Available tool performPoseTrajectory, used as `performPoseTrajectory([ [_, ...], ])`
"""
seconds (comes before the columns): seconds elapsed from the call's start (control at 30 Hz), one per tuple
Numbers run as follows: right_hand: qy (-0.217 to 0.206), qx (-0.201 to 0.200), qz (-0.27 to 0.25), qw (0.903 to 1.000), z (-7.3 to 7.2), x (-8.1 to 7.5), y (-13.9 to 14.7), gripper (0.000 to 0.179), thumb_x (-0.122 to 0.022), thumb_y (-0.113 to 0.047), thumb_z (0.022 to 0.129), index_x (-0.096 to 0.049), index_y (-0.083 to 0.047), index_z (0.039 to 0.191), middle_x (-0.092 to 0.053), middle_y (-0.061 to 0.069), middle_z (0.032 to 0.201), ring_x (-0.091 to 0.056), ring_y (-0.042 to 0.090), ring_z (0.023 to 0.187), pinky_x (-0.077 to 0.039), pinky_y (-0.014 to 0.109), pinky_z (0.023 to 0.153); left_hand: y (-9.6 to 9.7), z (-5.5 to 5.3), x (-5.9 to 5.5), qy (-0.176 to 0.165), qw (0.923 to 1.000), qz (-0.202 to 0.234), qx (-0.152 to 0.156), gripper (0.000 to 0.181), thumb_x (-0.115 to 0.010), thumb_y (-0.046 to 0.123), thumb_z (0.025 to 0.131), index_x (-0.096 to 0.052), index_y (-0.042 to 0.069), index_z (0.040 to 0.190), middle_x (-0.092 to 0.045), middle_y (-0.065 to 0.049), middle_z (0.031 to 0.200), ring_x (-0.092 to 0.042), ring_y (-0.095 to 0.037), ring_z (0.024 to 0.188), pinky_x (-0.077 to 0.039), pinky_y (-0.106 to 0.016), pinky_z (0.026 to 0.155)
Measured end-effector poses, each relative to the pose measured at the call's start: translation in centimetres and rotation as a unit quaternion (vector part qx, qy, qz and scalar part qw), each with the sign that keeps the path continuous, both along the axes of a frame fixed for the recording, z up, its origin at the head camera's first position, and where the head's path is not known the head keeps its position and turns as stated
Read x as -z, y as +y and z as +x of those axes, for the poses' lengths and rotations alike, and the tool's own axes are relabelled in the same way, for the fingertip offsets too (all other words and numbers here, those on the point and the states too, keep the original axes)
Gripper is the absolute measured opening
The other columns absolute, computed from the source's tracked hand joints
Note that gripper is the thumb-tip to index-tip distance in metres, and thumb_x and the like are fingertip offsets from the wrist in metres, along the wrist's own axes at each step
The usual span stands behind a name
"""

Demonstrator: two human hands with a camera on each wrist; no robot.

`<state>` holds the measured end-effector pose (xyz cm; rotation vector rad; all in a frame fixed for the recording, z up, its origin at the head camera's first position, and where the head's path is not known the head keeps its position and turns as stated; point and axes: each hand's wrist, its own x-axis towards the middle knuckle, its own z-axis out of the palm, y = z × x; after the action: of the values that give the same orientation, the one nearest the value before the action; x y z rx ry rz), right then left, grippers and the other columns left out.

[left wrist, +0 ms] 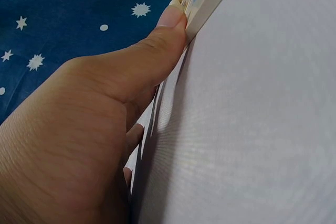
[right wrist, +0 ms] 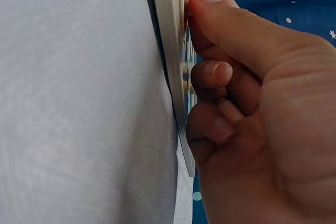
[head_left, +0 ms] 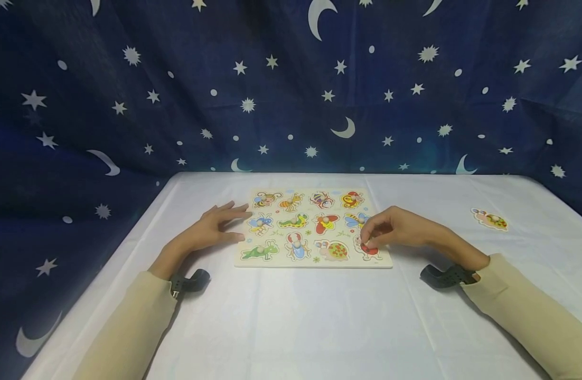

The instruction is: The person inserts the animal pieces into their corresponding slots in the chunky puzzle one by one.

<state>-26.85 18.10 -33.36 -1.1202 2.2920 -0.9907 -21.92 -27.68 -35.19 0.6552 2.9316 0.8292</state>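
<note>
A wooden peg puzzle board [head_left: 283, 265] with several knobbed insect pieces lies on the table. My right hand [head_left: 400, 227] is over its lower right corner, thumb and forefinger pinching the red ladybug piece [head_left: 372, 252] at its knob. In the right wrist view the other fingers [right wrist: 210, 124] are curled in beside the board's edge. My left hand [head_left: 212, 227] lies at the board's left side with fingers spread, the thumb [left wrist: 167, 27] at the edge. Off to the right, a snail piece [head_left: 489, 219] lies on the cloth; a printed snail picture [head_left: 332, 250] shows on the board.
White cloth [head_left: 291, 322] covers the table. Behind it hangs a dark blue curtain [head_left: 281, 121] with stars and moons, which also runs down the left side. Black wrist straps [head_left: 445, 276] sit at both sleeve cuffs.
</note>
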Motion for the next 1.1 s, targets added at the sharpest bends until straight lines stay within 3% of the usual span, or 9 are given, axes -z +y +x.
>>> performPoseTrajectory([
  [0.3, 0.013, 0.003, 0.016, 0.9998, 0.3, -0.4, -0.2, 0.013, -0.077, -0.023, 0.081, -0.073, -0.019, 0.092, -0.068, -0.005, 0.088, -0.054, 0.017, 0.088, -0.044, 0.021, 0.078, 0.1, -0.1, -0.1, 0.0, 1.0, 0.001, 0.004, 0.064, -0.072, 0.044, 0.082, -0.054, 0.02, 0.138, -0.037, 0.001, 0.15, -0.015, -0.03, 0.144, -0.001, -0.052, 0.115],
  [0.7, 0.037, 0.03, 0.033, 0.9983, 0.2, -0.5, -0.4, 0.015, -0.079, -0.028, 0.078, -0.073, -0.024, 0.092, -0.054, -0.003, 0.072, -0.05, 0.019, 0.074, -0.039, 0.026, 0.061, -0.1, 0.0, 0.0, -0.002, 1.0, 0.002, 0.001, 0.062, -0.072, 0.042, 0.083, -0.054, 0.02, 0.138, -0.037, 0.002, 0.15, -0.015, -0.03, 0.144, -0.001, -0.051, 0.115],
  [0.9, 0.054, 0.042, 0.029, 0.9973, 0.4, -1.5, 0.0, 0.018, -0.081, -0.03, 0.077, -0.074, -0.026, 0.094, -0.066, -0.005, 0.084, -0.052, 0.018, 0.082, -0.042, 0.025, 0.065, 0.0, 0.0, 0.1, 0.001, 1.0, 0.001, 0.003, 0.061, -0.072, 0.04, 0.083, -0.054, 0.02, 0.137, -0.037, 0.001, 0.15, -0.015, -0.031, 0.143, -0.001, -0.052, 0.115],
  [1.1, 0.074, 0.041, 0.002, 0.9964, -0.1, -2.4, 1.3, 0.016, -0.079, -0.026, 0.08, -0.074, -0.022, 0.094, -0.063, -0.003, 0.081, -0.051, 0.018, 0.077, -0.04, 0.027, 0.06, 0.0, 0.0, 0.1, 0.003, 1.0, 0.0, 0.001, 0.062, -0.072, 0.042, 0.082, -0.054, 0.021, 0.137, -0.038, 0.002, 0.15, -0.015, -0.031, 0.143, -0.001, -0.052, 0.115],
])
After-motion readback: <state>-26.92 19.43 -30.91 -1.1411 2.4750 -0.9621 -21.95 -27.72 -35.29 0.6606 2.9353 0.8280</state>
